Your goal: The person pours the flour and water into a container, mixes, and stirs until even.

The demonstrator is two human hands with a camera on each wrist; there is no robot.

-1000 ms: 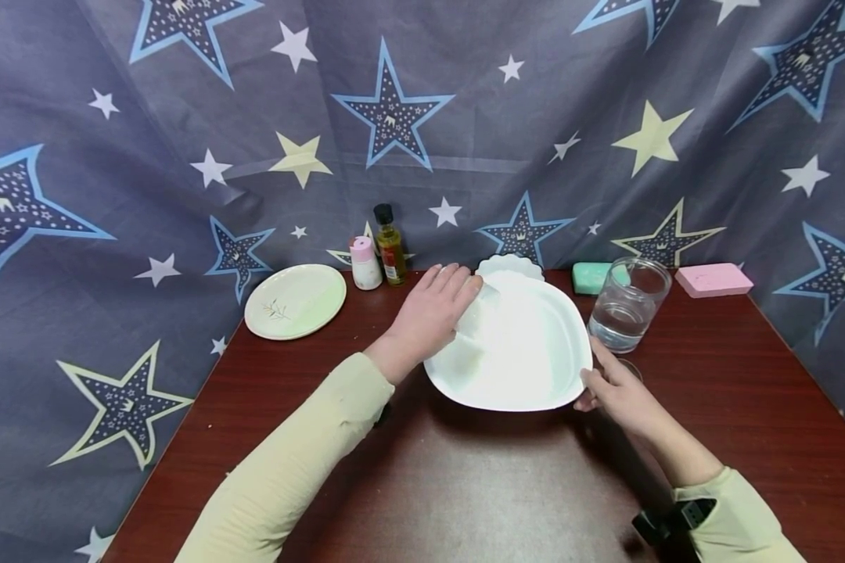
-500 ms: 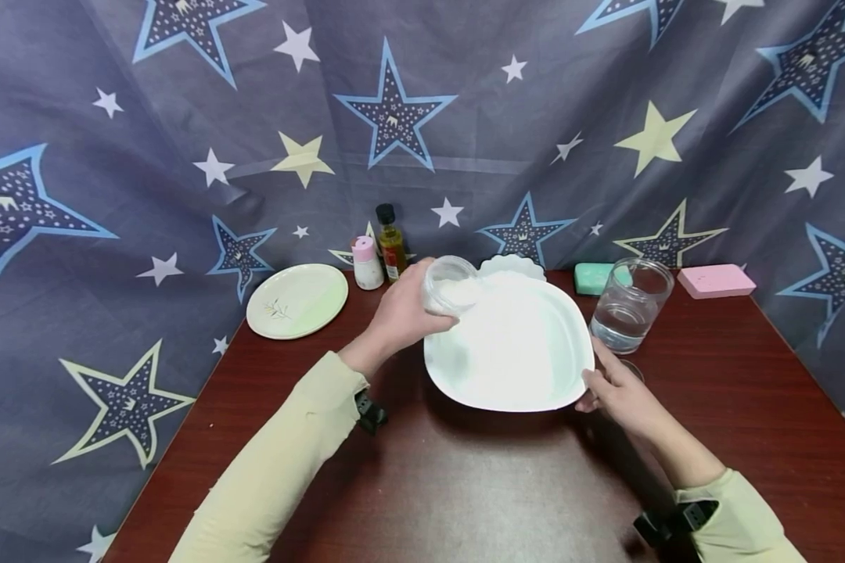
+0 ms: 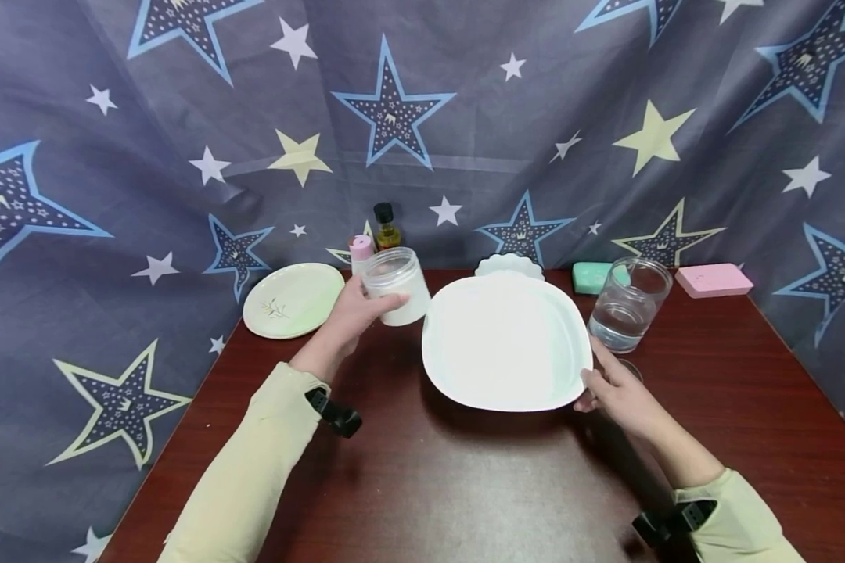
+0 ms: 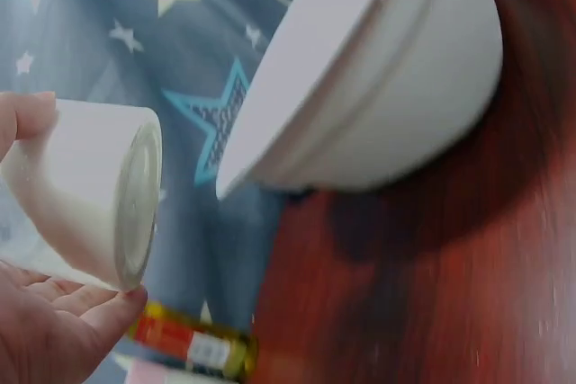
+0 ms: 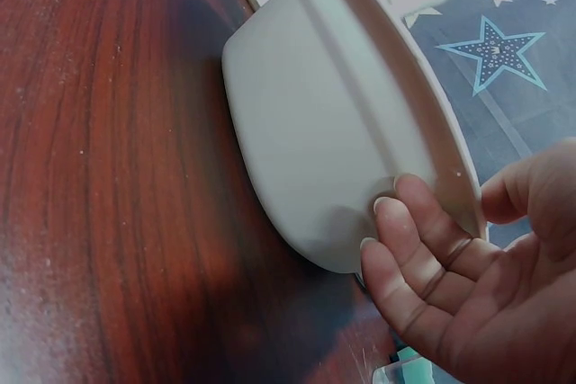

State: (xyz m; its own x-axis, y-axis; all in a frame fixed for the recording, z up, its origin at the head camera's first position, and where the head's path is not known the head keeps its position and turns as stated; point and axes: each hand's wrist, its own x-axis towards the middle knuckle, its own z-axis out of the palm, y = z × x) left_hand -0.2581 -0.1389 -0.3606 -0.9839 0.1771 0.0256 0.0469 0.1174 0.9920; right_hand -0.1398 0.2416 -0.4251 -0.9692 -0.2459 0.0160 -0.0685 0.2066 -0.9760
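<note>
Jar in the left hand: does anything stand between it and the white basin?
Nothing visible does. The left hand holds the jar left of the white basin; the left wrist view shows just starry curtain behind the gap.

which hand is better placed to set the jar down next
Likely the left hand: it grips the jar, clear of the white basin, while the right hand holds that basin.

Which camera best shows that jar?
The head view: the jar shows its rim and most of its side. The left wrist view shows its side and base close up, but the frame cuts off its mouth. The right wrist view shows only part of it, past the white basin.
</note>
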